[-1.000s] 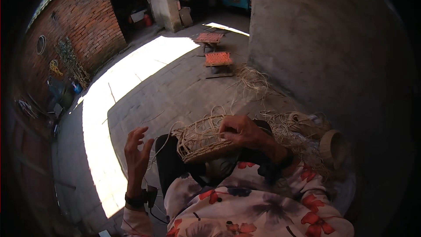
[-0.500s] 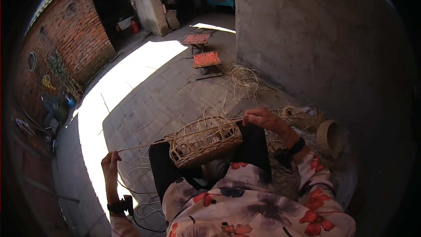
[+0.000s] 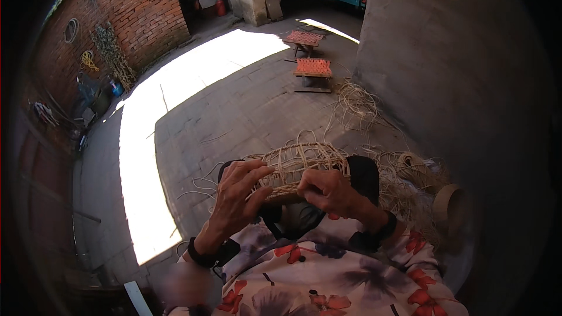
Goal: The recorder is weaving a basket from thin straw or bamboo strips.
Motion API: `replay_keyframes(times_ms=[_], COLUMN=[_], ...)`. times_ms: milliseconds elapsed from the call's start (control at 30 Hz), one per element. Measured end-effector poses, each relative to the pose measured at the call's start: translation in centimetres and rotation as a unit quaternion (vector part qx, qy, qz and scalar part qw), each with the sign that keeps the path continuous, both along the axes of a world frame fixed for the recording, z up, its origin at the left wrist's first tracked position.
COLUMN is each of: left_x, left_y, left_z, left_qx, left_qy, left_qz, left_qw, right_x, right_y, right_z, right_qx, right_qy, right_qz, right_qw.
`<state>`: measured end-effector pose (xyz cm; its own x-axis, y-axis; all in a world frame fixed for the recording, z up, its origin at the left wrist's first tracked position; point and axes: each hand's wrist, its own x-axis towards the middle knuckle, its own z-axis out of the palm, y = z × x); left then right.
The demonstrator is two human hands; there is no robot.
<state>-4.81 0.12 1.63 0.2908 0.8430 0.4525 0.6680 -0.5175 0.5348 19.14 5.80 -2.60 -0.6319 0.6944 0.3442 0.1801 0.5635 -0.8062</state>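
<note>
1 woven basket (image 3: 305, 159) across lap (image 3: 365, 178) at front edge, long axis left-right, lattice side up | right hand (image 3: 328, 190): fingers curled at near rim, grasp can't tell | left hand (image 3: 237, 193): partly open over left end, contact unclear | beyond: red-seated stool (image 3: 313, 68)

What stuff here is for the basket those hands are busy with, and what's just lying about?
For the basket:
the woven basket itself, between the left hand and right hand
the pale cord pile at the right, probably
the cord tangle by the grey wall, perhaps

Just about, it seems:
the near red-topped stool
the far red-topped stool
the yellow coil
the dried plants
</note>
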Motion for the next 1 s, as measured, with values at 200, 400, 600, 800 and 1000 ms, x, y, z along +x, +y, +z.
replay_keyframes(times_ms=[200, 400, 600, 800, 1000], left_x=[0.8, -1.1, -0.2, 4.2, 6.3], left_y=[-1.1, 0.5, 2.4, 4.1, 4.4], left_z=[-5.6, -8.3, -8.9, -6.7, -8.1], left_qx=[-0.238, -0.319, -0.356, -0.377, -0.35], left_qy=[-0.147, -0.304, -0.384, -0.384, -0.271], left_qz=[-0.044, 0.114, 0.02, 0.019, -0.034], left_qw=[0.959, 0.89, 0.851, 0.843, 0.896], right_x=[-1.5, 1.6, 2.7, 6.3, 8.7], right_y=[-1.4, 0.7, 2.2, 4.1, 3.3], right_z=[-0.9, -3.7, -6.3, -10.8, -9.3], right_qx=[0.06, -0.091, -0.087, -0.153, -0.321], right_qy=[-0.013, 0.015, 0.009, 0.007, -0.097], right_qz=[0.016, -0.161, -0.219, -0.21, -0.219], right_qw=[0.998, 0.983, 0.972, 0.966, 0.916])
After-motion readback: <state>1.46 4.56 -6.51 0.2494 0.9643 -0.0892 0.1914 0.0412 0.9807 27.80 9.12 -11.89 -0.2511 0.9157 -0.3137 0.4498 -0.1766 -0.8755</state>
